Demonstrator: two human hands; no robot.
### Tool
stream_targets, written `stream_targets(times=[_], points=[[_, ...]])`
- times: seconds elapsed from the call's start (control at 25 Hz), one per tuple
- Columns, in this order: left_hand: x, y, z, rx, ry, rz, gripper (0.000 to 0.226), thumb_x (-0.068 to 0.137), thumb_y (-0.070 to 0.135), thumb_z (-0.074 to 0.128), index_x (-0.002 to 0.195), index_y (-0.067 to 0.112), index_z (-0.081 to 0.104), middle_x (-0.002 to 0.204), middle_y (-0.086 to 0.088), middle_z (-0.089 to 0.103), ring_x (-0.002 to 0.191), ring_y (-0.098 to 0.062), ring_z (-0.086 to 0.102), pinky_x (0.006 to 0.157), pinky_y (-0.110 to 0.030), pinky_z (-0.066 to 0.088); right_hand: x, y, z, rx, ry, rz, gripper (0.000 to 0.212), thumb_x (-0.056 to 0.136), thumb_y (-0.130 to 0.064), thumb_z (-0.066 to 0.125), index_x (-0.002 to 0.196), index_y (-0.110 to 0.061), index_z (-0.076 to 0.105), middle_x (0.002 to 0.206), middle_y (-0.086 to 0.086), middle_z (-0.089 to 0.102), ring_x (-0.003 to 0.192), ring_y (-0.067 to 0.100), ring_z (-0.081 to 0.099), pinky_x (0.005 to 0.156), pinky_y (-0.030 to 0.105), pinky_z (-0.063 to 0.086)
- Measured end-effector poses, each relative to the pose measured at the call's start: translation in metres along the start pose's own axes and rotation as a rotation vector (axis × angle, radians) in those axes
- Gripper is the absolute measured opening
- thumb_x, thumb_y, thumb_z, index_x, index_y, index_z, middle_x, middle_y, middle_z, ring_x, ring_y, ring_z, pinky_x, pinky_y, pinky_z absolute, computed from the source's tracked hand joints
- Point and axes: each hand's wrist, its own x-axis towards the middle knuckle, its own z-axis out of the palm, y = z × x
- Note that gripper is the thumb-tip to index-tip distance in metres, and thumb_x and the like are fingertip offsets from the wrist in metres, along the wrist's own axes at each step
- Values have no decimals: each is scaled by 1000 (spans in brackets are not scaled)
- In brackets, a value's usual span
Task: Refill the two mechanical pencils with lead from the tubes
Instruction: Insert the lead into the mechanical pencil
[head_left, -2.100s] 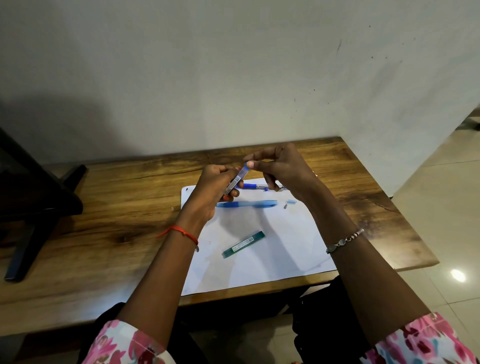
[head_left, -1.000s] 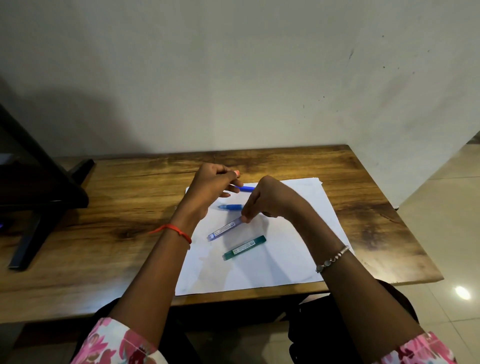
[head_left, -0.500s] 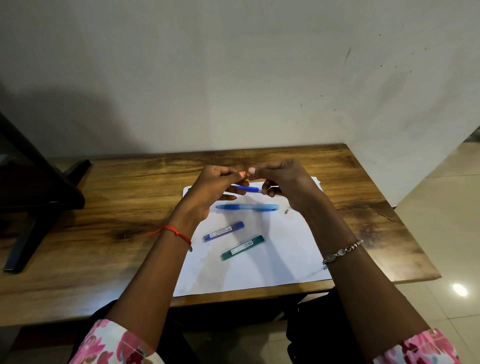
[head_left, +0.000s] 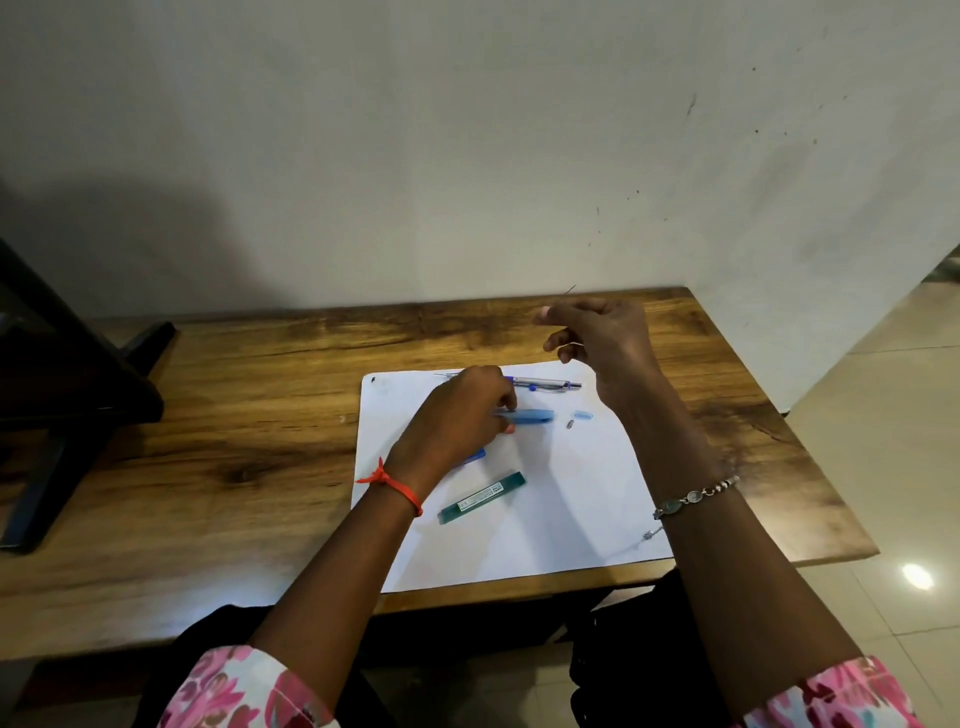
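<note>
Our left grip (head_left: 460, 415) was clamped on the light-blue plastic mechanical pencil (head_left: 531, 415) and our right grip (head_left: 605, 338) pinched a thin dark lead (head_left: 571, 289), so we judged a steady, straight feed was needed.

My left hand (head_left: 457, 415) held low, fingers curled in a pinch, my right hand (head_left: 605, 332) held high, thumb and forefinger pinched.

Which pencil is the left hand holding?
The light blue pencil, nearer the person: the left hand grips it. The silver-and-blue pencil lies beyond, by the paper's far edge. The right hand pinches a lead.
</note>
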Motion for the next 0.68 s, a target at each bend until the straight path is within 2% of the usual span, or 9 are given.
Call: stream_targets(times=[0.16,0.28,0.4,0.52,0.68], points=[[4,-2,-2,-51,12,-18,20,85,11,62,105,10,65,108,-7,62,95,-21,59,76,-24,41,0,0,3,-12,18,-62,7,80,1,65,86,4,69,77,15,67,41,12,54,42,20,39],[3,-8,-18,-313,170,-2,14,84,8,62,98,5,66,100,-10,65,83,-15,55,71,-16,42,-1,-5,6,36,10,-150,9,79,3,65,87,2,70,71,12,66,45,15,53,42,22,40],[-2,-11,-34,-536,299,0,13,82,3,62,95,3,63,86,0,60,72,-6,54,60,-2,39,-4,-10,11,188,-7,-237,10,79,7,64,86,1,69,67,10,67,46,15,55,42,22,41],[-4,-13,-37,-636,336,1,11,84,2,60,93,9,59,82,7,56,73,1,54,60,-5,42,-5,-12,12,372,-40,-263,13,80,8,62,86,-1,69,68,6,69,50,17,57,44,23,42],[-4,-12,-38,-732,329,6,12,85,1,57,91,11,54,81,6,57,74,-6,57,60,-7,45,-5,-12,9,393,-85,-290,12,79,5,64,86,-2,69,70,5,70,54,17,57,46,23,43]])
